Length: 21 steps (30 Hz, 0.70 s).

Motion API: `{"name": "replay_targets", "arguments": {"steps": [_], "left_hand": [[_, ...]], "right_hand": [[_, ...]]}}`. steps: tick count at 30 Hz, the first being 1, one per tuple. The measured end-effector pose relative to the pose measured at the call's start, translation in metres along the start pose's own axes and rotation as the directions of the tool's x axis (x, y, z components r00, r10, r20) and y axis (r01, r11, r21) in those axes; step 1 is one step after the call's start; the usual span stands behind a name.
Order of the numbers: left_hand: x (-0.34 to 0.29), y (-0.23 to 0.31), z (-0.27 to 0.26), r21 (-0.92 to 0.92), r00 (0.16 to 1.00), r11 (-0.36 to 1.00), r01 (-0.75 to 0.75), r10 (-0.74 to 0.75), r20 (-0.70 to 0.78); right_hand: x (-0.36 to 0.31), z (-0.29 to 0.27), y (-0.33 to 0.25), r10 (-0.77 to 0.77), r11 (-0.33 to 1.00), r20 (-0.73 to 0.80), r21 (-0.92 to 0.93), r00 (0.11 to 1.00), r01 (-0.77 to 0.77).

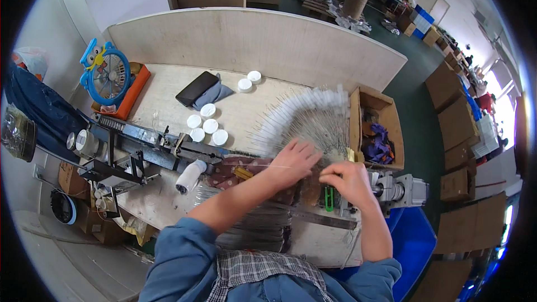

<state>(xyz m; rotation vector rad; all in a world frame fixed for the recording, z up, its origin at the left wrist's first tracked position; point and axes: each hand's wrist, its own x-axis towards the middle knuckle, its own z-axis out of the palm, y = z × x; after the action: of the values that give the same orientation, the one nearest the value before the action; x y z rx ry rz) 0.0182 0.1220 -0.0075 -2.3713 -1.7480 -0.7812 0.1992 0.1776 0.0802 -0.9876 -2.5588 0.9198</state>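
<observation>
My left hand (293,163) reaches over the middle of the bench with its fingers stretched out, beside a fanned heap of thin wire pieces with white, fluffy ends (305,112). My right hand (348,181) is closed in a pinch; whatever lies between thumb and fingers is too small to make out. A thin pale strand runs leftward from near my left hand. Just below the right hand is a green plastic tool (329,198). Under my left forearm lie a spotted dark red cloth (226,174) and a yellow piece (243,173). A bundle of grey wires (251,230) sits nearest my body.
A metal machine rail (145,148) crosses the left side; a motor with a chuck (411,191) stands right. A white roll (191,177), round white tubs (210,126), a black phone (197,89), a blue fan (107,75) and a cardboard box (396,117) surround the work. A blue bin (417,232) is below right.
</observation>
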Motion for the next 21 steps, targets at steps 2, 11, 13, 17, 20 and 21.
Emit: {"name": "replay_targets", "arguments": {"steps": [2,11,13,17,20,21], "left_hand": [[-0.032,0.018,-0.039,-0.198,0.992,0.980,-0.015,-0.010,-0.129],[-0.169,0.018,-0.124,-0.605,0.724,0.547,0.578,-0.686,0.073],[-0.185,0.014,-0.122,-0.872,0.469,-0.027,0.488,-0.835,0.288],[-0.196,0.002,-0.128,-0.915,0.396,-0.229,0.334,-0.847,0.356],[-0.178,-0.003,-0.128,-0.864,0.407,-0.486,0.128,-0.769,0.493],[-0.169,-0.003,-0.125,-0.767,0.450,-0.640,0.045,-0.672,0.588]], "right_hand": [[0.000,-0.009,-0.010,-0.037,0.998,0.009,-0.050,0.999,0.038],[0.070,0.080,-0.082,-0.535,0.843,0.016,0.076,0.844,0.533],[0.076,0.106,-0.096,-0.512,0.856,-0.001,0.083,0.859,0.510],[0.076,0.127,-0.117,-0.443,0.896,-0.013,-0.053,0.897,0.441],[0.075,0.127,-0.124,-0.396,0.913,0.042,-0.084,0.917,0.398],[0.074,0.126,-0.124,-0.393,0.914,0.048,-0.085,0.918,0.396]]}}
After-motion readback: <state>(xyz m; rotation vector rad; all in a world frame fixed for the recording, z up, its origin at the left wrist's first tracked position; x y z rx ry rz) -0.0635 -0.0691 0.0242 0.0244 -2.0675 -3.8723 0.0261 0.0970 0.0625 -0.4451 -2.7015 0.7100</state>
